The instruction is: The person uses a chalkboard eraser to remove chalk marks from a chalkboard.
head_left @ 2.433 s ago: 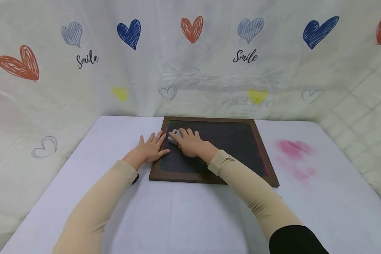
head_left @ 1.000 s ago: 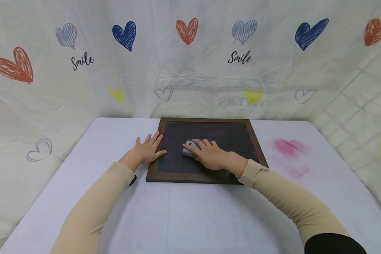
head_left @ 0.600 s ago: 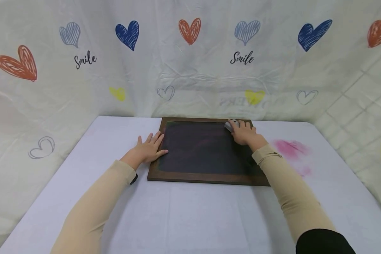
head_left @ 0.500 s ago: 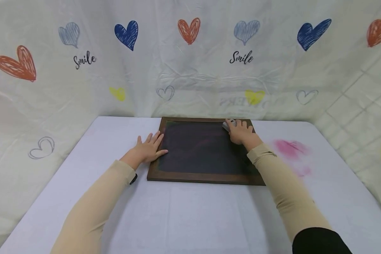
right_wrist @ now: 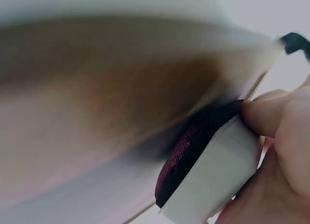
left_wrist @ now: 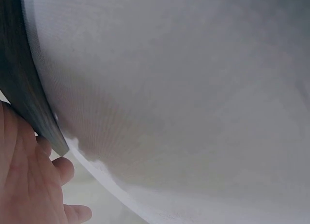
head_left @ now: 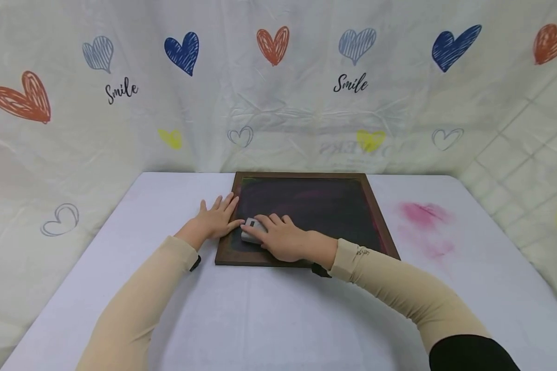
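A small black chalkboard (head_left: 306, 206) with a brown wooden frame lies on the table. My right hand (head_left: 285, 239) grips a chalkboard eraser (head_left: 251, 233) on the board's lower left part, close beside the left thumb. In the right wrist view, fingers and thumb clasp the eraser's pale body (right_wrist: 218, 166), and its dark felt pad (right_wrist: 181, 158) has a pinkish tinge facing the board. With fingers spread, my left hand (head_left: 213, 219) rests against the frame's left side. The left wrist view has that hand (left_wrist: 29, 178) by the dark frame edge (left_wrist: 26, 88).
Pink smudges (head_left: 424, 216) mark the white tablecloth (head_left: 260, 319) right of the board. Behind the table hangs a white curtain (head_left: 306, 113) printed with hearts and "Smile". Faint reddish traces remain along the board's right side.
The right hand has swept the eraser from the board's upper right corner down to its lower left, after earlier passes at the left and middle. The left hand stays at the frame.
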{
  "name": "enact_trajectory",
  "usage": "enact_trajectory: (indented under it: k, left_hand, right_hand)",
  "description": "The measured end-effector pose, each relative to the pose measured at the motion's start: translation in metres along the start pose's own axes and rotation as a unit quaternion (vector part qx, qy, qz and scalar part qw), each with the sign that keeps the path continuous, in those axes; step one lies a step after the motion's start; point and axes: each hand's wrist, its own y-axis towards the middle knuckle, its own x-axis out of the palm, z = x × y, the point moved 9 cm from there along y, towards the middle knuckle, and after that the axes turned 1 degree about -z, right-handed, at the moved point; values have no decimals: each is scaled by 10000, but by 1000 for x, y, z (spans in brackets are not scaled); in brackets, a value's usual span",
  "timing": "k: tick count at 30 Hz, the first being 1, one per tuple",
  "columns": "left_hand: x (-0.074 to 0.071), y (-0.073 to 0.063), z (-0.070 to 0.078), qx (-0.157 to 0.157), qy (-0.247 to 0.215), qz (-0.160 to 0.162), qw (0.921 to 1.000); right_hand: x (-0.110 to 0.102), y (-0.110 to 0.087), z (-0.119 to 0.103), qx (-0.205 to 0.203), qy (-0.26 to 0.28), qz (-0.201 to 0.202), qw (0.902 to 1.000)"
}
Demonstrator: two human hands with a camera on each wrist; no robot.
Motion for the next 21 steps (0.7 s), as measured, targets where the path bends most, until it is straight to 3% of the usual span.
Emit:
enact_trajectory:
  k: [2, 5, 10, 13, 17, 21]
  left_hand:
    - [0, 0, -1, -8, 31, 2, 10000]
    - [0, 0, -1, 8, -20, 52, 10000]
    - [-1, 0, 0, 43, -86, 92, 9999]
    - [-3, -2, 1, 76, -124, 89, 9999]
    - [-4, -3, 2, 84, -129, 101, 9998]
    - [-2, -3, 1, 69, -91, 123, 9999]
  right_hand:
    - [-2, -2, -7, -148, -154, 73, 9997]
    - [-3, -3, 1, -70, -129, 132, 9998]
    - [-1, -5, 60, 714, 489, 140, 9961]
    - [3, -15, 116, 1579, 921, 225, 9829]
    - [13, -40, 186, 2636, 1378, 320, 9542]
    - [19, -64, 220, 3234, 1562, 319, 9327]
